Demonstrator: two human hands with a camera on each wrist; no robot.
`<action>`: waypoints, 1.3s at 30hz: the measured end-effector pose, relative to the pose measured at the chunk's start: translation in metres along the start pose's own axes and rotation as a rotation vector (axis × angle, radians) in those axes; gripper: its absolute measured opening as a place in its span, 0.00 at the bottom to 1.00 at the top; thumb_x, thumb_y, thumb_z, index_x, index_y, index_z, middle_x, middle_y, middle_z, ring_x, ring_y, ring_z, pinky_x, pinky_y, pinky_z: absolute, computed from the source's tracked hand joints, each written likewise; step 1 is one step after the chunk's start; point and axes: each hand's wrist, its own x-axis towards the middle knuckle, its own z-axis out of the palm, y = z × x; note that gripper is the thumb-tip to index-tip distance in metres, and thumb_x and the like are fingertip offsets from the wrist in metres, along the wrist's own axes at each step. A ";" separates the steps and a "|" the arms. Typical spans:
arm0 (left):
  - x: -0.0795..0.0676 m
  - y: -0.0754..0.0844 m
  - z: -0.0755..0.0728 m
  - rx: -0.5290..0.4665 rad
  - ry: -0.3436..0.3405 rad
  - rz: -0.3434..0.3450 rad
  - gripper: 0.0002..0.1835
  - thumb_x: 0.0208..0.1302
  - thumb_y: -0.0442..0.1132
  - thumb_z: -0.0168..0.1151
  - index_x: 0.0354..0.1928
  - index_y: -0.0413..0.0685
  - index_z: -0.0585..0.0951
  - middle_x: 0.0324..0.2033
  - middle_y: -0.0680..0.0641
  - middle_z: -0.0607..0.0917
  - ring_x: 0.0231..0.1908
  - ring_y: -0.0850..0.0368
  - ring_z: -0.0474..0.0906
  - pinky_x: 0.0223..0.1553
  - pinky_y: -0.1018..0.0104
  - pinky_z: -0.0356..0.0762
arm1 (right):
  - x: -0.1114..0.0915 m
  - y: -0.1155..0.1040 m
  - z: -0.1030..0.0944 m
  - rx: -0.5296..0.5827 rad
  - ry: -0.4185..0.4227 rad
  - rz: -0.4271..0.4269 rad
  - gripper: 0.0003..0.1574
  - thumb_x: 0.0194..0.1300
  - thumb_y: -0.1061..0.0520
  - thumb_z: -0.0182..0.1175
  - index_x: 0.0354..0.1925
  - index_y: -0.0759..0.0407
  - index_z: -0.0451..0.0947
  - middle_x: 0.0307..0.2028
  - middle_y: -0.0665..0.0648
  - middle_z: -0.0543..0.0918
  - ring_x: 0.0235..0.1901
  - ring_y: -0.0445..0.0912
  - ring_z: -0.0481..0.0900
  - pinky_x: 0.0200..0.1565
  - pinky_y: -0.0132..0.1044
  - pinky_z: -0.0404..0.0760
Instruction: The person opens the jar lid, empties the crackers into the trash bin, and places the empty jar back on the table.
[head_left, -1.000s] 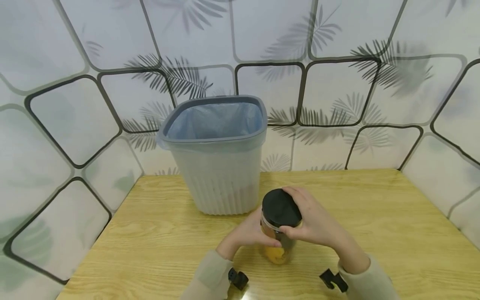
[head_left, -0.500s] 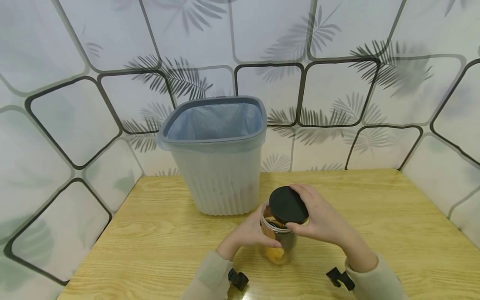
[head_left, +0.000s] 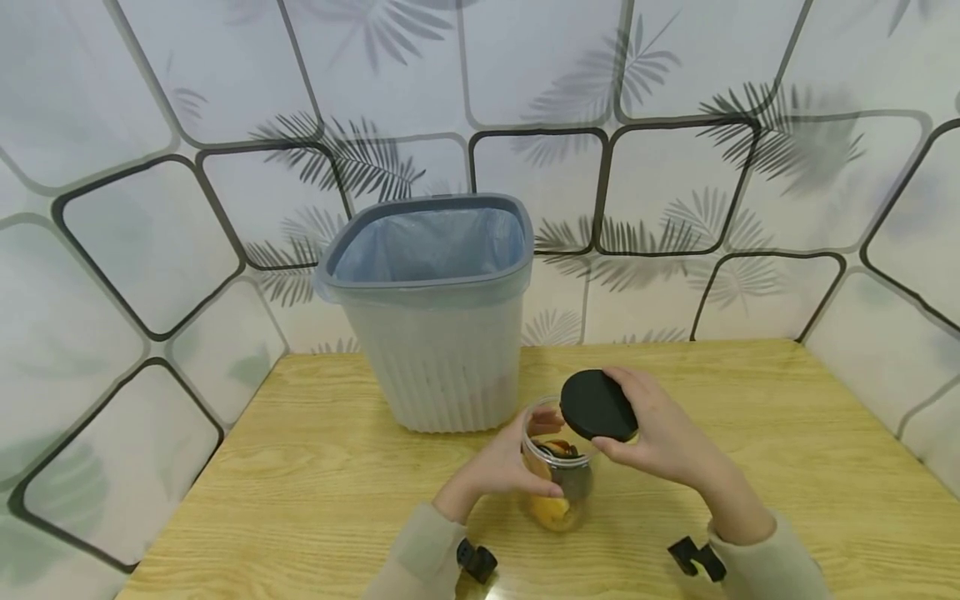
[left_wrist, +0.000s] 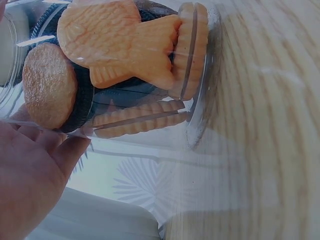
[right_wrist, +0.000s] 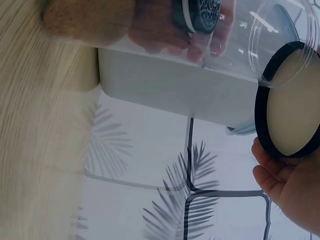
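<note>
A clear jar [head_left: 583,500] of cookies stands uncapped on the wooden table. My left hand [head_left: 495,467] grips its left side, with fingers wrapped behind the wall. Through the wall in the left wrist view I see a fish-shaped cookie [left_wrist: 120,47], a ridged sandwich cookie [left_wrist: 140,120], a round tan cookie [left_wrist: 49,85] and dark cookies. My right hand [head_left: 671,437] pinches the black lid [head_left: 597,406] by its edge, tilted, above and right of the jar mouth. The lid's pale underside [right_wrist: 295,110] shows in the right wrist view.
A pale ribbed trash bin [head_left: 442,358] with a grey rim and bluish liner stands behind the jar, slightly left. Leaf-patterned wall covering [head_left: 675,183] closes off the back and sides. The wooden table [head_left: 300,483] extends to both sides.
The lid has come off the jar and moved right with my right hand, uncovering the mouth and the cookies inside. My left hand and the jar have stayed in place.
</note>
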 end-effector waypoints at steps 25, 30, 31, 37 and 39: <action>0.000 0.003 0.000 0.042 0.030 0.007 0.43 0.34 0.32 0.65 0.54 0.44 0.50 0.49 0.40 0.62 0.49 0.51 0.59 0.47 0.62 0.58 | -0.007 0.023 -0.010 -0.033 0.034 0.049 0.46 0.41 0.42 0.58 0.52 0.64 0.53 0.48 0.61 0.60 0.44 0.52 0.60 0.37 0.46 0.64; 0.001 0.001 0.001 0.038 0.033 0.015 0.43 0.34 0.32 0.65 0.54 0.44 0.50 0.48 0.39 0.62 0.49 0.51 0.59 0.47 0.62 0.57 | -0.007 0.025 -0.011 -0.036 0.038 0.056 0.46 0.41 0.42 0.58 0.52 0.65 0.53 0.47 0.61 0.60 0.43 0.52 0.60 0.37 0.46 0.64; 0.001 -0.001 0.001 0.034 0.032 0.016 0.44 0.34 0.32 0.65 0.54 0.45 0.50 0.48 0.39 0.62 0.49 0.51 0.59 0.47 0.62 0.57 | -0.007 0.026 -0.011 -0.041 0.038 0.058 0.46 0.41 0.42 0.58 0.52 0.65 0.53 0.47 0.61 0.60 0.43 0.52 0.60 0.37 0.46 0.64; 0.004 -0.021 0.001 0.032 0.023 0.003 0.45 0.33 0.38 0.66 0.54 0.53 0.50 0.49 0.45 0.62 0.49 0.57 0.59 0.46 0.64 0.58 | -0.009 0.028 -0.011 -0.049 0.031 0.064 0.46 0.41 0.42 0.58 0.52 0.64 0.53 0.47 0.61 0.60 0.43 0.51 0.60 0.36 0.46 0.65; 0.004 -0.027 0.001 0.045 0.023 0.004 0.46 0.33 0.39 0.67 0.55 0.56 0.49 0.49 0.47 0.62 0.49 0.58 0.59 0.46 0.65 0.59 | -0.009 0.029 -0.010 -0.049 0.029 0.063 0.46 0.41 0.41 0.57 0.52 0.64 0.53 0.47 0.61 0.60 0.43 0.51 0.60 0.36 0.45 0.65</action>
